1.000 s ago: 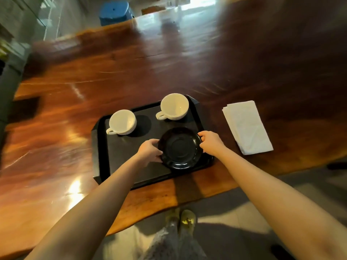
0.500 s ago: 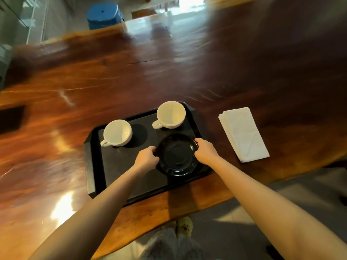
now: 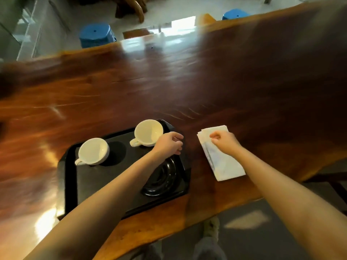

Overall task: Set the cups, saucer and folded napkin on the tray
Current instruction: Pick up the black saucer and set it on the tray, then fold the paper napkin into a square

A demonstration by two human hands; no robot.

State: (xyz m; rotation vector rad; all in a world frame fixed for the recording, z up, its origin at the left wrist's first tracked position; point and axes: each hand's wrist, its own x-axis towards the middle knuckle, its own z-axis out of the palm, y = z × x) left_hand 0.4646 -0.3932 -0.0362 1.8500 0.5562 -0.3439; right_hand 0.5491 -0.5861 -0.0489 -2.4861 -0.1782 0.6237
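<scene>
White paper was what remained to move: the folded napkin (image 3: pixel 221 152) lay on the wooden table (image 3: pixel 169 87), off the black tray (image 3: pixel 67 184), with its far corner directly under the right hand (image 3: pixel 224 142). That hand's fingertips (image 3: pixel 213 136) were curled down onto the top fold, thumb and forefinger drawn close together as if pinching, though whether any layer was actually caught between them could not be told. The left hand (image 3: pixel 170 143) hovered loosely curled, gripping nothing, beside the far cup (image 3: pixel 149 133) and above the tray's right edge.

Both cups, the far one and the near cup (image 3: pixel 93 151) well to the left of the fingers, stood upright on the tray, and the dark saucer (image 3: pixel 161 179) sat on it below the left wrist.

To do the step well, the pinch should probably gather every layer at once, so the stack does not fan open, and the napkin should be set on the bare tray floor toward the body from the near cup, clear of the crockery.

Motion blur softened the table's left side; the left forearm covered part of the saucer, and the napkin's layers under the fingers were hidden
</scene>
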